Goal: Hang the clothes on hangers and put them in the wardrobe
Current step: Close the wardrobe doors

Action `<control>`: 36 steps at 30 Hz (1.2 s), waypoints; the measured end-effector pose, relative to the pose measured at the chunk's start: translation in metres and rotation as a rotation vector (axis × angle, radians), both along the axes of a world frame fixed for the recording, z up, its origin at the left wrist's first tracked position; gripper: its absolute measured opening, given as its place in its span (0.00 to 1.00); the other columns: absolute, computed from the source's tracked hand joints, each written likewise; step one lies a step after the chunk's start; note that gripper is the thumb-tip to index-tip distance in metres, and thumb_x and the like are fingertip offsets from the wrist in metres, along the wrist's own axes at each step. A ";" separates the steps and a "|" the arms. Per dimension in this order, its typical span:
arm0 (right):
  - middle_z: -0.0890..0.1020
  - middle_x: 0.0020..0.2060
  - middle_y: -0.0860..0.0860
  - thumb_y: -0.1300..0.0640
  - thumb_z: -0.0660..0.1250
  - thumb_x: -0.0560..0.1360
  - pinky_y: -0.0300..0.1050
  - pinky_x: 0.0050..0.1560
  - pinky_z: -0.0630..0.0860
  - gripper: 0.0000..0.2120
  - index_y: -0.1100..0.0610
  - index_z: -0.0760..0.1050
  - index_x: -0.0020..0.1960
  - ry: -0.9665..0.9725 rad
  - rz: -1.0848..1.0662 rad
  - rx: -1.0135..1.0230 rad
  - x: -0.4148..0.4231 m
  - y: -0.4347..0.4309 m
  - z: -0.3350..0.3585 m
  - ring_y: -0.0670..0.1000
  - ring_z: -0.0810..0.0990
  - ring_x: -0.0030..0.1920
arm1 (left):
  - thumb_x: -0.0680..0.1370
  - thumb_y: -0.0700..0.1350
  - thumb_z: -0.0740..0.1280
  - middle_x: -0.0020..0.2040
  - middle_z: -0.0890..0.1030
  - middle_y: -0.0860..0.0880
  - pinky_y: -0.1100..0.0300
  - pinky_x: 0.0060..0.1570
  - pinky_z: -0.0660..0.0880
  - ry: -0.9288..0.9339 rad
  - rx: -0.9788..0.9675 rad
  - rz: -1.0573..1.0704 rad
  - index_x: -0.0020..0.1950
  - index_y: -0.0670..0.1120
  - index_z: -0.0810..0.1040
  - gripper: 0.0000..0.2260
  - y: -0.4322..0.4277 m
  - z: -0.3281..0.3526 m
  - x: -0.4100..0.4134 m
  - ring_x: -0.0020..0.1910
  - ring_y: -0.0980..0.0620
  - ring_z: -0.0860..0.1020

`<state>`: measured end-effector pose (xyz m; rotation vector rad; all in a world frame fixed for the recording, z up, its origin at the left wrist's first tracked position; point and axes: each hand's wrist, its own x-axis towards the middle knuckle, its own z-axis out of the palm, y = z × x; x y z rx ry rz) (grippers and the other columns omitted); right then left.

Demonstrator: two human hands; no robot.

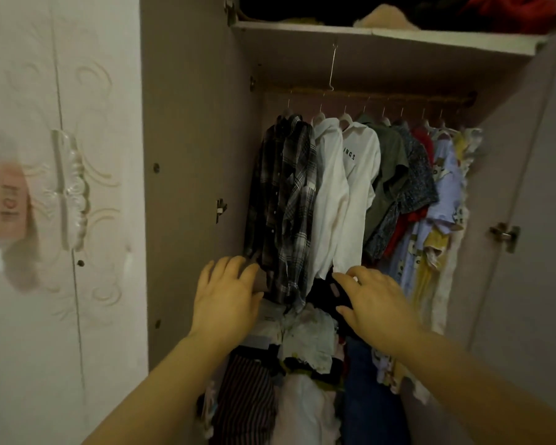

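Striped dark cloth (244, 406) is the closest thing to you, slumped at the front bottom edge of the wardrobe (190, 155). It's just the near end of the pile of loose clothes (305, 342) heaped across the wardrobe floor.

Both your hands are out over the far side of that pile. Your left hand (227, 297) has its fingers spread and nothing in it. Its fingertips are right at the hem of the plaid shirt (286, 200), touching or just beside, can't tell. Your right hand (377, 305) is loose and spread too, also empty, hanging just over a black garment (326, 293) on top of the pile. Can't tell if the thumb is making contact.

So here's the bit that matters imo: the black garment lies between your two hands, just ahead and left of the right one, and the right one's nearer. It's all bunched up, so there's no real long axis to line up with.

Further back, the plaid shirt and a white shirt (329, 194) hang straight down from the rail (360, 97). The only bare stretch of rail looks to be at its left end, by the wardrobe's left wall, up above your left hand.
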<state>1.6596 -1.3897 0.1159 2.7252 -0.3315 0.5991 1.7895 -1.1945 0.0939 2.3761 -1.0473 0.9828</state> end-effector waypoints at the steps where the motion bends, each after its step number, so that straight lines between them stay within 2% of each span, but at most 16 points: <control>1: 0.62 0.70 0.47 0.43 0.53 0.80 0.42 0.65 0.60 0.28 0.50 0.51 0.76 -0.018 0.006 0.001 -0.008 0.009 0.003 0.49 0.63 0.67 | 0.70 0.45 0.74 0.59 0.78 0.41 0.44 0.62 0.68 -0.066 -0.053 -0.027 0.60 0.42 0.78 0.20 0.010 0.005 -0.009 0.60 0.40 0.75; 3: 0.59 0.72 0.47 0.43 0.53 0.80 0.41 0.67 0.57 0.28 0.49 0.49 0.77 -0.066 0.020 0.018 -0.019 0.028 0.014 0.48 0.61 0.69 | 0.66 0.43 0.77 0.57 0.79 0.39 0.42 0.57 0.71 -0.192 -0.166 -0.058 0.57 0.41 0.80 0.20 0.030 0.018 -0.021 0.57 0.38 0.77; 5: 0.60 0.72 0.47 0.43 0.54 0.80 0.41 0.68 0.57 0.29 0.49 0.49 0.77 -0.121 0.059 0.020 -0.026 0.049 0.029 0.49 0.61 0.70 | 0.69 0.43 0.75 0.61 0.76 0.38 0.41 0.59 0.70 -0.290 -0.279 -0.055 0.60 0.41 0.78 0.21 0.051 0.034 -0.025 0.61 0.37 0.73; 7: 0.67 0.69 0.52 0.47 0.61 0.78 0.46 0.67 0.62 0.29 0.52 0.57 0.75 -0.200 0.111 0.001 -0.030 0.073 0.047 0.53 0.66 0.68 | 0.73 0.45 0.70 0.65 0.73 0.37 0.42 0.63 0.66 -0.324 -0.386 -0.030 0.65 0.42 0.75 0.21 0.072 0.051 -0.021 0.65 0.37 0.69; 10: 0.79 0.56 0.59 0.55 0.76 0.68 0.55 0.54 0.76 0.29 0.61 0.73 0.66 -0.379 0.185 -0.110 -0.028 0.105 0.074 0.61 0.79 0.55 | 0.75 0.46 0.69 0.70 0.66 0.35 0.42 0.66 0.60 -0.246 -0.496 0.009 0.70 0.39 0.67 0.26 0.096 0.074 -0.005 0.69 0.35 0.65; 12: 0.80 0.52 0.59 0.56 0.78 0.65 0.55 0.50 0.78 0.29 0.62 0.75 0.63 -0.451 0.207 -0.179 -0.020 0.126 0.091 0.61 0.81 0.51 | 0.76 0.48 0.67 0.73 0.61 0.36 0.44 0.69 0.54 -0.138 -0.533 0.018 0.73 0.38 0.60 0.31 0.108 0.086 0.011 0.72 0.36 0.60; 15: 0.80 0.54 0.58 0.55 0.77 0.67 0.55 0.52 0.77 0.28 0.62 0.75 0.64 -0.500 0.217 -0.253 0.000 0.154 0.112 0.61 0.80 0.53 | 0.78 0.57 0.58 0.77 0.50 0.42 0.49 0.73 0.46 0.005 -0.474 -0.028 0.76 0.41 0.47 0.34 0.116 0.093 0.042 0.76 0.45 0.49; 18: 0.79 0.56 0.58 0.54 0.75 0.69 0.56 0.55 0.77 0.27 0.61 0.74 0.65 -0.534 0.220 -0.275 0.027 0.182 0.132 0.61 0.79 0.56 | 0.77 0.62 0.51 0.77 0.43 0.47 0.51 0.74 0.44 0.012 -0.391 -0.190 0.74 0.50 0.36 0.35 0.115 0.091 0.063 0.76 0.50 0.44; 22: 0.77 0.60 0.59 0.55 0.71 0.73 0.56 0.60 0.72 0.24 0.61 0.73 0.66 -0.577 0.235 -0.287 0.068 0.216 0.159 0.61 0.76 0.60 | 0.75 0.68 0.48 0.73 0.39 0.56 0.58 0.70 0.40 0.005 -0.419 -0.369 0.70 0.59 0.34 0.31 0.117 0.087 0.080 0.72 0.60 0.40; 24: 0.76 0.61 0.59 0.55 0.69 0.74 0.55 0.63 0.69 0.23 0.60 0.71 0.67 -0.594 0.255 -0.284 0.087 0.233 0.174 0.60 0.74 0.62 | 0.75 0.69 0.46 0.75 0.41 0.55 0.59 0.69 0.39 -0.006 -0.420 -0.419 0.70 0.60 0.35 0.31 0.115 0.087 0.087 0.74 0.57 0.43; 27: 0.74 0.63 0.60 0.56 0.66 0.76 0.55 0.69 0.62 0.22 0.59 0.70 0.69 -0.590 0.260 -0.323 0.114 0.250 0.194 0.60 0.72 0.64 | 0.74 0.68 0.44 0.77 0.50 0.49 0.56 0.70 0.44 0.001 -0.394 -0.507 0.72 0.60 0.38 0.30 0.111 0.090 0.087 0.75 0.49 0.49; 29: 0.71 0.67 0.60 0.55 0.63 0.78 0.54 0.72 0.57 0.21 0.58 0.68 0.70 -0.537 0.214 -0.390 0.128 0.254 0.207 0.60 0.67 0.68 | 0.76 0.65 0.46 0.76 0.58 0.46 0.51 0.70 0.52 0.005 -0.375 -0.582 0.73 0.57 0.45 0.28 0.107 0.093 0.086 0.73 0.44 0.58; 31: 0.65 0.72 0.59 0.54 0.58 0.80 0.52 0.74 0.48 0.22 0.55 0.63 0.73 -0.441 0.133 -0.442 0.137 0.249 0.220 0.59 0.59 0.73 | 0.78 0.58 0.52 0.72 0.66 0.43 0.43 0.65 0.63 -0.051 -0.373 -0.652 0.73 0.51 0.56 0.25 0.101 0.096 0.086 0.68 0.39 0.68; 33: 0.56 0.76 0.56 0.50 0.54 0.81 0.50 0.74 0.41 0.24 0.52 0.55 0.76 -0.343 -0.007 -0.483 0.140 0.235 0.229 0.58 0.50 0.76 | 0.77 0.53 0.55 0.71 0.68 0.45 0.40 0.62 0.64 -0.118 -0.344 -0.693 0.72 0.49 0.64 0.23 0.092 0.092 0.092 0.66 0.40 0.71; 34: 0.53 0.76 0.55 0.49 0.51 0.82 0.51 0.74 0.38 0.25 0.51 0.52 0.77 -0.288 -0.105 -0.517 0.141 0.225 0.231 0.58 0.46 0.76 | 0.78 0.53 0.54 0.73 0.64 0.48 0.42 0.66 0.59 -0.103 -0.323 -0.713 0.73 0.52 0.62 0.23 0.087 0.089 0.096 0.69 0.43 0.68; 36: 0.50 0.77 0.55 0.46 0.46 0.82 0.53 0.72 0.33 0.25 0.49 0.48 0.77 -0.190 -0.270 -0.598 0.139 0.206 0.231 0.59 0.43 0.76 | 0.80 0.60 0.49 0.76 0.41 0.59 0.55 0.71 0.41 -0.006 -0.307 -0.719 0.74 0.62 0.43 0.25 0.074 0.079 0.109 0.75 0.53 0.50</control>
